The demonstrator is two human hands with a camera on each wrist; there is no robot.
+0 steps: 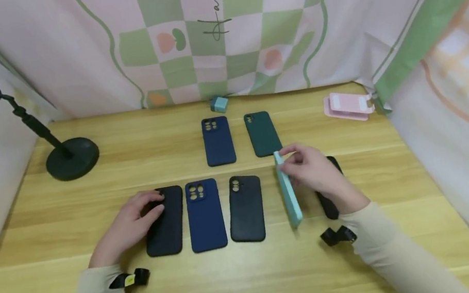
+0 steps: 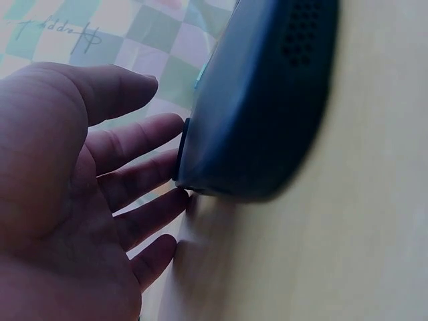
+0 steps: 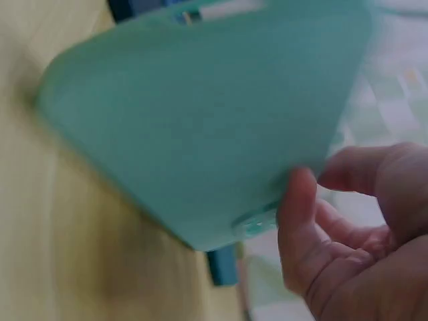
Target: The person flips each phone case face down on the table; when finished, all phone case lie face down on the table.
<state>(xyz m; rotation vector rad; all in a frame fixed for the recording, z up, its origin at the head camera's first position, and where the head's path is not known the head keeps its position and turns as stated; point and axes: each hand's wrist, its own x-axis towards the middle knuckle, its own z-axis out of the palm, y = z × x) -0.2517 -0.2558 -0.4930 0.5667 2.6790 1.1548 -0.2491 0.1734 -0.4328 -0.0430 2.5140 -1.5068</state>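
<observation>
Because the right hand (image 1: 313,166) pinches the mint case (image 1: 288,192) between thumb and fingertips near one end of its rim, the thin shell stands on edge just left of that palm, leaning a little; whether its lower edge meets the wood I cannot tell. A light, even pinch should serve best, as hard pressure would probably flex the shell, and turning from the wrist would help keep its far corner from scraping. Its face looks smooth and matte, with rounded corners and an opening along one side.

The left hand's (image 1: 134,219) fingers lie loosely spread, their tips at the black case (image 1: 166,229); resting them lightly should avoid shoving it into its neighbour. That case is dark and dull, its corners well rounded.

Between the two hands lie a blue case (image 1: 205,219), with camera holes on a raised panel, and a charcoal case (image 1: 246,212). Half under the right wrist is another dark case (image 1: 328,203), which that forearm had better clear when lifting. Beyond the right hand's fingertips, a dark green case (image 1: 263,133) lies flat, and farther left a navy case (image 1: 218,144), both on the pale wood-grained table (image 1: 240,287).
</observation>
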